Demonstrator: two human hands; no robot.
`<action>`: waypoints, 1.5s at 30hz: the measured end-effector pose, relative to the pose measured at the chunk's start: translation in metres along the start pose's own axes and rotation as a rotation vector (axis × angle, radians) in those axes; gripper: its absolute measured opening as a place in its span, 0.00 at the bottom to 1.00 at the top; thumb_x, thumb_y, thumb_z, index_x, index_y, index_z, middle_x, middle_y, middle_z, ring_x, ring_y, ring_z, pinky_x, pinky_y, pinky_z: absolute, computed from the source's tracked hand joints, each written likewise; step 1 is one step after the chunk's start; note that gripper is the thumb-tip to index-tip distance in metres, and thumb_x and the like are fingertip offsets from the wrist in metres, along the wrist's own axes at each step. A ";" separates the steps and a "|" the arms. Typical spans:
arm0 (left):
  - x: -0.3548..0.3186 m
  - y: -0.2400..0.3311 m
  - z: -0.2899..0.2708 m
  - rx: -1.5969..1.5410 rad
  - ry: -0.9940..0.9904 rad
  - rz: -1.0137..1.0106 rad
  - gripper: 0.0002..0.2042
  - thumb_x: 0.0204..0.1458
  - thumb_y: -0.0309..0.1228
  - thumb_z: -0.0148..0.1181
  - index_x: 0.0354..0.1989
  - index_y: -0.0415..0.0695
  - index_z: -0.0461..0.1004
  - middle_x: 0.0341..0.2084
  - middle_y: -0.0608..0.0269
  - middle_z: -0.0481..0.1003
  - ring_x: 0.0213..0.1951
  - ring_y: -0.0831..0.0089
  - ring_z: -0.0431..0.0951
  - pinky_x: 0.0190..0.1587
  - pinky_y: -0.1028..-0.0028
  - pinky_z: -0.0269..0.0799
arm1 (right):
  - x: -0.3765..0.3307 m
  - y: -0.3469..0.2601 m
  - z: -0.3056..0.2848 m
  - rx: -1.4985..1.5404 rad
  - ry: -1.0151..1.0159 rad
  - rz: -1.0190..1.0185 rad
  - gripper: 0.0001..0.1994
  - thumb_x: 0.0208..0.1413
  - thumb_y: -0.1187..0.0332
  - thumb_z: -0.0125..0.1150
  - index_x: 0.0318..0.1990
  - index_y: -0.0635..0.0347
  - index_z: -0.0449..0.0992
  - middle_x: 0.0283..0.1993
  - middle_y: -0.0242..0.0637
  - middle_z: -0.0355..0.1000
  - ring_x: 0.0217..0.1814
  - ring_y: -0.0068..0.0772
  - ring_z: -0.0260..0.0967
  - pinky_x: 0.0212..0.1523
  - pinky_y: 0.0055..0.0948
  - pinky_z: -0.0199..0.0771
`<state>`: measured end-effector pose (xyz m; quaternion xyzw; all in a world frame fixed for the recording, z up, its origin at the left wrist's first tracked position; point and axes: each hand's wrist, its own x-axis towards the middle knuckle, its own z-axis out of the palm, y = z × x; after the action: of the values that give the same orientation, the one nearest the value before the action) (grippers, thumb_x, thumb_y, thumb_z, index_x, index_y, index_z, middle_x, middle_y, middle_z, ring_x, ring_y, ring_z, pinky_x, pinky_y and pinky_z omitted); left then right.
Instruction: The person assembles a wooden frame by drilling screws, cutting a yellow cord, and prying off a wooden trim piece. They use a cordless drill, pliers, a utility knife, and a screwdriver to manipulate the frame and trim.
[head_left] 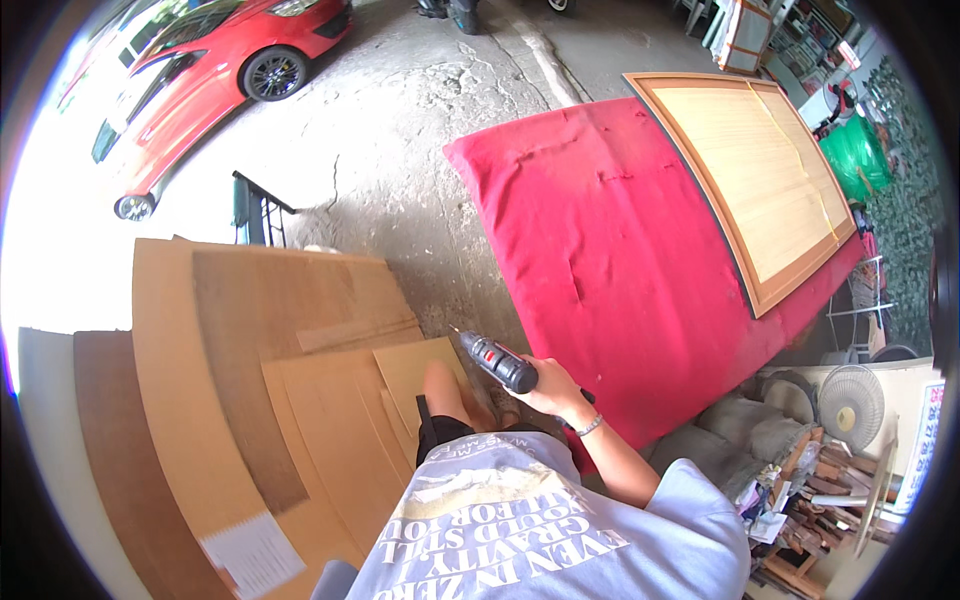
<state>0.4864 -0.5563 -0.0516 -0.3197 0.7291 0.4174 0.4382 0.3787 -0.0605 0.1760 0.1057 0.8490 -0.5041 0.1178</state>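
My right hand (553, 388) is closed round the grip of a black and grey cordless drill (500, 361), held out in front of my body. A thin bit sticks out of its chuck toward the upper left. My left hand is out of sight; only a bit of grey sleeve shows at the lower edge. Close to the drill, on its right, lies a table covered in red cloth (600, 270). On that cloth rests a wood-framed panel (760, 170) with a pale face and a yellow strip across it. Leaning sheets of board (330, 400) stand to my left.
A red car (200, 90) is parked on the cracked concrete floor (400, 120) at the far left. A dark metal frame (265, 210) stands behind the boards. At the right are a round fan (850, 408), piled wood scraps (830, 490) and a green plastic bag (855, 160).
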 end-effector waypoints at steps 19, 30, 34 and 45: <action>0.276 0.787 -0.222 -0.064 0.115 0.585 0.19 0.65 0.50 0.56 0.48 0.44 0.76 0.38 0.61 0.80 0.32 0.73 0.80 0.32 0.74 0.71 | 0.526 -0.121 -0.067 0.204 0.144 -0.072 0.17 0.57 0.59 0.68 0.47 0.61 0.78 0.40 0.53 0.79 0.42 0.56 0.79 0.42 0.45 0.77; 0.372 1.150 -0.099 0.582 -0.244 0.421 0.19 0.67 0.48 0.52 0.56 0.48 0.73 0.45 0.62 0.81 0.40 0.72 0.83 0.38 0.72 0.74 | 0.765 -0.062 -0.226 0.212 0.539 0.100 0.20 0.56 0.54 0.68 0.45 0.63 0.78 0.35 0.54 0.79 0.37 0.59 0.78 0.39 0.49 0.78; 0.416 1.214 -0.064 0.558 -0.311 0.378 0.21 0.66 0.50 0.52 0.56 0.46 0.74 0.45 0.59 0.81 0.40 0.70 0.83 0.40 0.69 0.76 | 0.809 -0.066 -0.307 0.218 0.646 0.204 0.20 0.54 0.56 0.70 0.45 0.63 0.79 0.36 0.54 0.79 0.38 0.60 0.77 0.40 0.48 0.78; 0.570 1.444 0.109 1.649 -0.727 0.914 0.19 0.64 0.50 0.53 0.47 0.46 0.76 0.39 0.60 0.80 0.33 0.61 0.82 0.34 0.58 0.77 | 0.902 -0.004 -0.497 0.440 0.773 0.533 0.24 0.46 0.58 0.72 0.49 0.61 0.79 0.40 0.53 0.80 0.44 0.59 0.78 0.46 0.46 0.78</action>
<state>-0.9088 0.1287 -0.1225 0.5391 0.6652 -0.0167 0.5163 -0.5253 0.4300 0.1332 0.5193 0.6480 -0.5472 -0.1053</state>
